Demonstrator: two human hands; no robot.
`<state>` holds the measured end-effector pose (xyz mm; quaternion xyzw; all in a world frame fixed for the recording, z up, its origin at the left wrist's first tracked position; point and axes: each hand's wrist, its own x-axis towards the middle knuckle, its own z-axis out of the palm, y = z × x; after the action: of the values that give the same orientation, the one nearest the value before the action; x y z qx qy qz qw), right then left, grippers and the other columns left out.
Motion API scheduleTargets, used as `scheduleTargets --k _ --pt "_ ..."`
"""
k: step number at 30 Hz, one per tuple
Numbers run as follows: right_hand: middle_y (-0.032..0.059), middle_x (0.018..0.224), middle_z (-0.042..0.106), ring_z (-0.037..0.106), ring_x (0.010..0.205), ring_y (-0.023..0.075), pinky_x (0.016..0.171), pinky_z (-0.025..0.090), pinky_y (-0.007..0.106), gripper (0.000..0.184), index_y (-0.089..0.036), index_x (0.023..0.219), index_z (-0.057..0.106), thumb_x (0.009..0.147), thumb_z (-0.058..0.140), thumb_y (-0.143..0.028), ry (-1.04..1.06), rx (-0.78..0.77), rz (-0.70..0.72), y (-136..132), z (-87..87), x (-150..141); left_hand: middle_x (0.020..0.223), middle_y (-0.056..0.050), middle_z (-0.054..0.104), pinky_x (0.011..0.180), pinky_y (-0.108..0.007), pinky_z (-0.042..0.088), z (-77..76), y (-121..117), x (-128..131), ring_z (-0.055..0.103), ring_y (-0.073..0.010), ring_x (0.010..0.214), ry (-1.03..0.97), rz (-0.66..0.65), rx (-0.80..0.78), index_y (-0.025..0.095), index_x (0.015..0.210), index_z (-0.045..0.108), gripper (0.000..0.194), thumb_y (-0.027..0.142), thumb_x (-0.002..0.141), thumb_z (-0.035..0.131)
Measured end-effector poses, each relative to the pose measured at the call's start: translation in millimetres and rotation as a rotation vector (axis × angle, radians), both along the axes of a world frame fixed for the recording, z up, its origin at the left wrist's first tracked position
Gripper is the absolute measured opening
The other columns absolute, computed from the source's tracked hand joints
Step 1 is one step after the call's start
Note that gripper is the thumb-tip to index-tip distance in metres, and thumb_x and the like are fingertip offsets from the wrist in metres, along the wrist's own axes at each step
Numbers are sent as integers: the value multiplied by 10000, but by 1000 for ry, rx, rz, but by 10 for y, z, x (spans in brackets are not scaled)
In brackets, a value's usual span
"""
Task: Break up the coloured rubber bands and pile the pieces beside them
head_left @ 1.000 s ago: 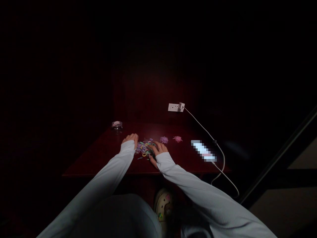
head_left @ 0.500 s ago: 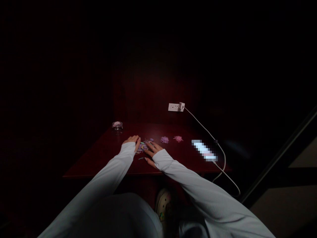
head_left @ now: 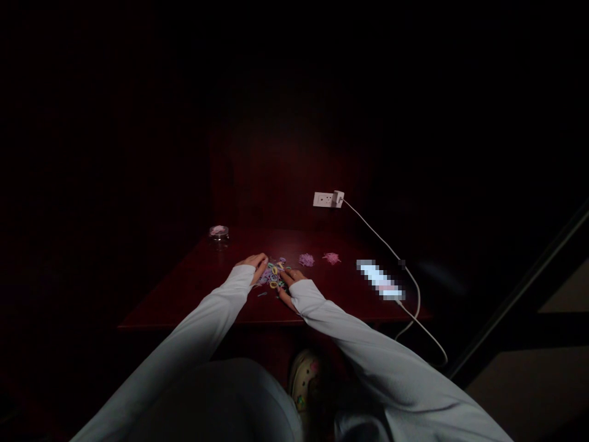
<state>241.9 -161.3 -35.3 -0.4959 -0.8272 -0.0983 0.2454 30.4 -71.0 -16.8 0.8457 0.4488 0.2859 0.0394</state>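
Observation:
A loose heap of small hair elastics, mostly purple with some yellow and green loops, lies on the dark red table between my hands. My left hand rests against the heap's left side, fingers reaching over its edge, with nothing visibly gripped. At the right side is my right hand, its thumb apart from the fingers and the fingertips touching the elastics. Right of the heap sit a small purple pile of elastics and a pink pile of elastics.
A clear round jar with something pink on top stands at the back left. To the right lies a lit, blurred phone; its white cable runs to a charger in the wall socket. Surroundings are very dark.
My left hand has shifted slightly right. My right hand has drawn a little right and down, uncovering more of the heap, where yellow and green loops now show.

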Motion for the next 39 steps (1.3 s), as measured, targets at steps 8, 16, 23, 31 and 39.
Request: scheduleTargets --k 8,16,23,31,39 --pt "170 1441 619 591 1274 284 1098 504 407 526 -113 1437 600 988 510 -371 -39 -55 -50 -53 77 -38 1120 -42 700 926 -369 458 40 -6 -17 593 -253 1095 65 -32 71 260 1031 643 242 163 864 496" --pt "173 1465 598 574 1297 289 1087 494 414 561 -134 1482 561 979 532 -380 -31 -112 -102 -47 55 -40 1101 -20 705 917 -369 459 -14 33 -24 577 -247 1059 60 -88 18 258 973 636 313 95 746 497" --pt "172 1470 594 571 1286 290 1097 483 416 564 -133 1491 553 976 535 -364 -21 -122 -109 -45 55 -37 1071 -22 698 914 -321 476 -67 64 -47 589 -225 979 39 -201 -12 235 1076 647 354 174 731 602" --pt "167 1475 591 573 1274 315 1093 490 441 567 -127 1493 558 976 542 -356 -39 -178 -119 -104 163 -73 993 -24 697 889 -311 482 -87 84 -44 597 -212 915 1 -239 10 218 980 674 219 218 767 621" --pt "156 1472 599 574 1253 327 1058 489 461 563 -138 1493 559 978 527 -364 -82 -179 -134 -126 192 -83 940 -44 706 858 -310 478 -145 159 -51 611 -209 873 -50 -239 40 209 975 714 175 242 863 584"
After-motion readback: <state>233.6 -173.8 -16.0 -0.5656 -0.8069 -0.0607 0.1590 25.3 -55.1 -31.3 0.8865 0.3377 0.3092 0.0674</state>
